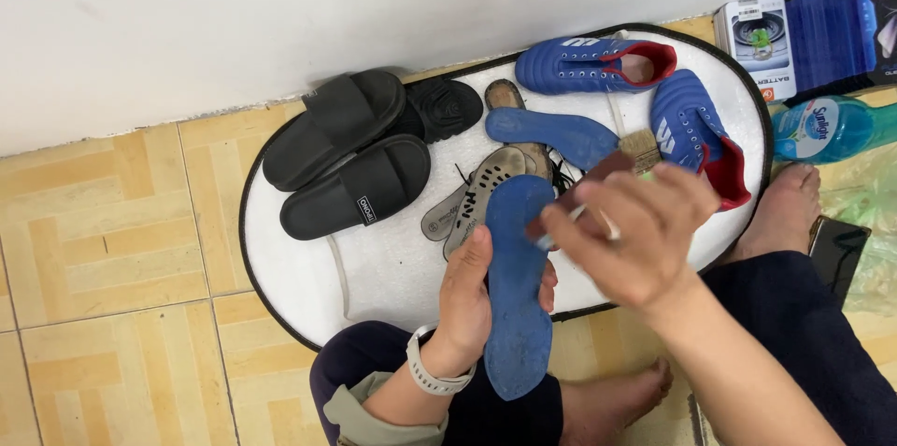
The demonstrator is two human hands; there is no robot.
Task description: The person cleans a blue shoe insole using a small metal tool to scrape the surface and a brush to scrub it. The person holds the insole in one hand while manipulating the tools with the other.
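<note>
Head view looks down past your knees at both of your hands, held over the near edge of a white oval mat (308,269) with a black rim. Your left hand (467,301), a pale watch (425,373) at its wrist, is wrapped around the left edge of a blue insole (516,315), thumb on top and fingertips showing at the far side; the insole stands lengthwise away from you, its heel end toward your lap. Your right hand (635,236) is closed on a brush (617,166), whose brown handle and pale bristles stick out beyond your fingers, just above the insole's toe end; whether the brush touches the insole cannot be told.

On the mat lie a second blue insole (551,133), two grey perforated insoles (486,189), a pair of blue and red sports shoes (598,63) at the far right, and a pair of black slides (346,152) at the left. Your bare feet (785,208) rest beside the mat on a floor (103,315) of yellow patterned tiles. A white wall (280,7) runs along the far side. At the right stand a small box (757,44), a dark blue box (836,21) and a lying blue bottle (832,128).
</note>
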